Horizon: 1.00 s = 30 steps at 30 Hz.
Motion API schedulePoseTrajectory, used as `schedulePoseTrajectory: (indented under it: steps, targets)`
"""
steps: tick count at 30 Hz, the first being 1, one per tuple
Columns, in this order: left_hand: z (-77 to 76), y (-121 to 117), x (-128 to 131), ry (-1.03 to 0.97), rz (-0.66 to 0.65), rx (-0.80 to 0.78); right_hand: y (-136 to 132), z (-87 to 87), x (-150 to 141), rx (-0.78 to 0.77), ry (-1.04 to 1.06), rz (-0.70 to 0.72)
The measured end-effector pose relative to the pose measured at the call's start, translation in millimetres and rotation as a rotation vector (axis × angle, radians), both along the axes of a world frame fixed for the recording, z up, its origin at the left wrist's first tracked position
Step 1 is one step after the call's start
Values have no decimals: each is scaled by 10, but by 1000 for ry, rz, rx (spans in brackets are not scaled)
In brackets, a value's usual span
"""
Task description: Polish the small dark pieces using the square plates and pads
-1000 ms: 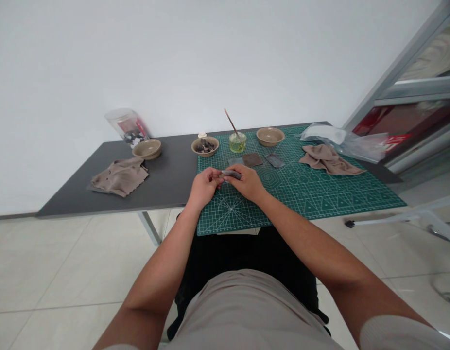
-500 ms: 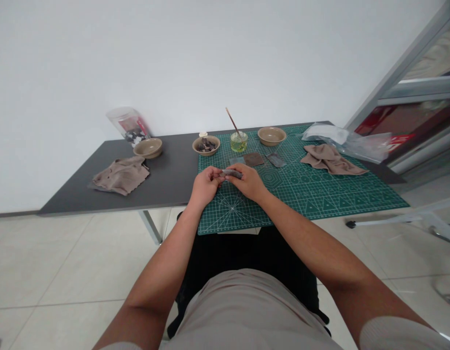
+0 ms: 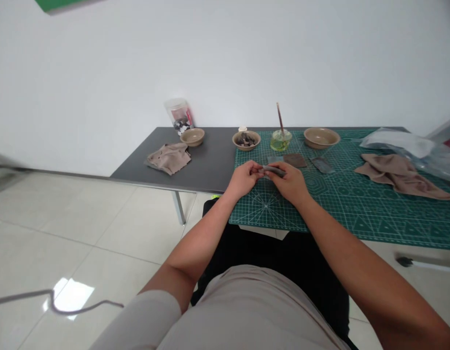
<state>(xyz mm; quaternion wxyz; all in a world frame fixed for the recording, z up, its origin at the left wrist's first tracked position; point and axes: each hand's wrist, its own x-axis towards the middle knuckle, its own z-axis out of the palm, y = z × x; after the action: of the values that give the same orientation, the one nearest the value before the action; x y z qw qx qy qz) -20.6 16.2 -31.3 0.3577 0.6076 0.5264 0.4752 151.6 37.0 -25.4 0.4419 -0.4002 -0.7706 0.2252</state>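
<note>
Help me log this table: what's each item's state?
Slim grey piece: held in right hand
Left hand: pinched, contents unclear
Round tan left bowl: upright
Round tan middle bowl: holding dark pieces
Round tan right bowl: upright
Clear greenish cup: upright, brown stick inside
Brown left cloth: rumpled
Brown right cloth: rumpled
Green gridded mat: flat

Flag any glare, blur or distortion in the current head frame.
Head view: bright glare on the tiled floor at lower left; head view: soft fine detail, so the grey piece between left hand and right hand lacks crisp edges; head view: wide-angle stretch, strongest on the forearms.
</note>
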Motion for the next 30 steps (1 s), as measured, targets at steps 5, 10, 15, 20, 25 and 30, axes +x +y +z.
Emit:
schedulePoseTrajectory:
  steps: [5, 10, 15, 20, 25, 30]
  targets:
    - [27, -9, 13, 32, -25, 16, 4, -8, 5, 30, -3, -31]
    - [20, 10, 4, 34, -32, 32, 3, -16, 12, 18, -33, -21]
    - [37, -1, -5, 30, -38, -15, 8, -5, 13, -25, -28, -14]
    - [81, -24, -7, 57, -39, -29, 8, 32, 6, -86, -12, -4]
    - [95, -30, 2, 49, -47, -36, -12, 55, 10, -146, 4, -30]
    - [76, -5, 3, 48, -29, -51, 5, 42, 21, -131, -24, -39]
